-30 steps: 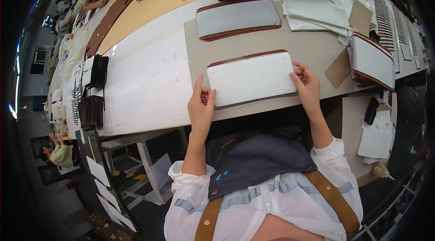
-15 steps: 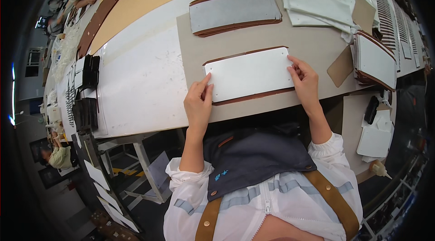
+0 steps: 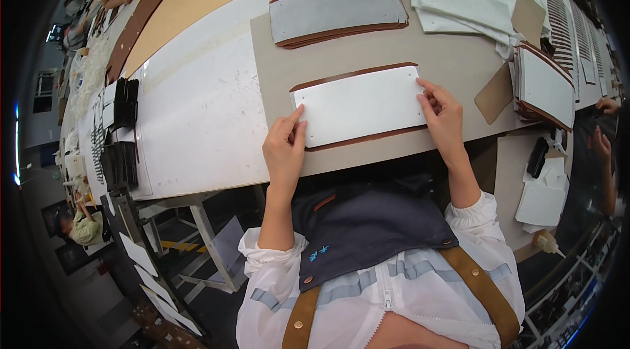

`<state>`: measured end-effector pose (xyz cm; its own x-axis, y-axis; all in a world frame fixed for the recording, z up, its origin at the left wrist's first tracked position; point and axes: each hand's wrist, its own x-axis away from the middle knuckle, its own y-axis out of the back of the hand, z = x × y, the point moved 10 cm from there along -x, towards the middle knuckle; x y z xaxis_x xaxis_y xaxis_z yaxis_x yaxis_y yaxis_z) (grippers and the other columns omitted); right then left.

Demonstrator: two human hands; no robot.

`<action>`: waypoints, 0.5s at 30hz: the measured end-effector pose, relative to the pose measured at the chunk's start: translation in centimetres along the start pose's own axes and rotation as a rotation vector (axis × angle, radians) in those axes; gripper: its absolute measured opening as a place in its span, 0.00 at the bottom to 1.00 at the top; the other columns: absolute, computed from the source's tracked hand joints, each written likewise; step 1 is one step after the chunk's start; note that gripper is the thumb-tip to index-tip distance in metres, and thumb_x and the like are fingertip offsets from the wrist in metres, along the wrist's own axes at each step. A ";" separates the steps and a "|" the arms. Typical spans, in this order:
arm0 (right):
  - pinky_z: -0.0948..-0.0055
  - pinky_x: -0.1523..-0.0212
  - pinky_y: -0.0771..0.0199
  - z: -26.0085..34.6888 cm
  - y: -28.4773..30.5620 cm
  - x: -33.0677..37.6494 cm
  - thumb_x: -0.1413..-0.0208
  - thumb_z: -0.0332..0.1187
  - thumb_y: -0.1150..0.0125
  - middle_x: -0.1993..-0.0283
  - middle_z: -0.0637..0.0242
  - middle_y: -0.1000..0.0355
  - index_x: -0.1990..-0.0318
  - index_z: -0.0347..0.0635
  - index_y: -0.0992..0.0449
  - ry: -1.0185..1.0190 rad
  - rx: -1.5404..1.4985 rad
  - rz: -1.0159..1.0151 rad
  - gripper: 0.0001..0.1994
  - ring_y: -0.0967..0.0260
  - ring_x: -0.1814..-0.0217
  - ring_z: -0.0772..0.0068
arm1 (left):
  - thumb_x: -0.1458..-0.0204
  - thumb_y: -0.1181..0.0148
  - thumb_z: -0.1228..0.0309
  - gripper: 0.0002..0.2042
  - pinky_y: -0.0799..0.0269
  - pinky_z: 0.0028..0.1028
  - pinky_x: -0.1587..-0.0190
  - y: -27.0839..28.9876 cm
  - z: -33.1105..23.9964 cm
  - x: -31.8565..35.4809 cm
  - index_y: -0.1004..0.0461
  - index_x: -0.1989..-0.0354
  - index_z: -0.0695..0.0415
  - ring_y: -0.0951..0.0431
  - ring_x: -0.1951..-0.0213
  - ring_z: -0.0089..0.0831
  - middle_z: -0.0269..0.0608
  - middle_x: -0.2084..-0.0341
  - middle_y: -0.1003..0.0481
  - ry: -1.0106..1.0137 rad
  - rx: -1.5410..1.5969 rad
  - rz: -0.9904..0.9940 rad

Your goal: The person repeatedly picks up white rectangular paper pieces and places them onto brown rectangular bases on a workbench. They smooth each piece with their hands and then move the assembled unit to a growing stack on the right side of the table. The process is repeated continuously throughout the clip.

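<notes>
In front of me lies a white rectangular panel (image 3: 361,105) with small holes near its corners. It rests on a brown leather-like piece (image 3: 357,73) whose strips show along the panel's far and near edges. My left hand (image 3: 284,145) grips the panel's left end between thumb and fingers. At the opposite end my right hand (image 3: 443,112) pinches the right edge, thumb below the index finger. Beyond the panel sits a stack of similar brown pieces (image 3: 338,13) with a greyish-white sheet on top.
A grey mat (image 3: 433,53) lies under the work on the white table (image 3: 197,119). To the right are a tan card (image 3: 493,94) and another panel stack (image 3: 545,86). White sheets (image 3: 453,4) lie at the back; black stacked pieces (image 3: 121,165) stand left. Another person's hand (image 3: 601,144) shows far right.
The white panel has shifted slightly toward me, with more of the brown far strip showing. Both hands keep their hold. Another person's hands have come into view at the far right.
</notes>
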<state>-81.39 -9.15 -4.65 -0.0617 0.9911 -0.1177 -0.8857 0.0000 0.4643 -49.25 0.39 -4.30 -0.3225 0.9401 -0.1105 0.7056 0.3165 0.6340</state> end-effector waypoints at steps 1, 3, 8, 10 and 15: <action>0.78 0.69 0.30 0.2 0.1 0.0 0.40 0.22 0.37 0.68 0.68 0.30 0.46 0.38 0.19 -0.004 0.008 0.002 0.15 0.34 0.70 0.79 | 0.40 0.36 0.76 0.15 0.37 0.21 0.70 -0.1 0.0 0.0 0.18 0.44 0.56 0.37 0.75 0.19 0.32 0.75 0.33 0.001 -0.003 0.002; 0.76 0.67 0.29 0.7 0.1 0.0 0.40 0.22 0.37 0.68 0.66 0.29 0.46 0.38 0.19 -0.012 0.025 0.004 0.14 0.33 0.70 0.76 | 0.40 0.36 0.76 0.15 0.37 0.21 0.70 -0.1 0.1 -0.1 0.18 0.45 0.56 0.37 0.75 0.19 0.31 0.75 0.32 0.002 -0.011 0.005; 0.69 0.64 0.28 0.9 -0.1 -0.3 0.41 0.22 0.37 0.67 0.59 0.27 0.48 0.35 0.19 0.036 0.136 0.046 0.14 0.31 0.69 0.67 | 0.41 0.36 0.75 0.14 0.32 0.24 0.69 -0.1 0.3 -0.3 0.17 0.46 0.55 0.33 0.76 0.24 0.35 0.75 0.28 0.002 -0.035 0.006; 0.67 0.64 0.29 1.0 -0.2 -0.2 0.41 0.22 0.37 0.67 0.58 0.27 0.48 0.35 0.19 0.044 0.140 0.045 0.14 0.31 0.69 0.65 | 0.41 0.36 0.75 0.14 0.33 0.24 0.69 -0.1 0.2 -0.2 0.17 0.46 0.55 0.34 0.76 0.23 0.35 0.75 0.29 0.002 -0.029 0.010; 0.65 0.63 0.28 1.4 -0.1 -0.3 0.42 0.23 0.38 0.67 0.56 0.27 0.48 0.35 0.20 0.069 0.176 0.046 0.14 0.30 0.69 0.62 | 0.41 0.37 0.75 0.14 0.34 0.23 0.70 -0.2 0.0 -0.2 0.18 0.46 0.55 0.34 0.76 0.22 0.34 0.75 0.29 -0.004 -0.037 0.017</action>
<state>-80.62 -9.29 -3.49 -0.1368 0.9791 -0.1503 -0.7875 -0.0154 0.6162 -49.30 0.11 -4.39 -0.3083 0.9457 -0.1029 0.6871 0.2962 0.6634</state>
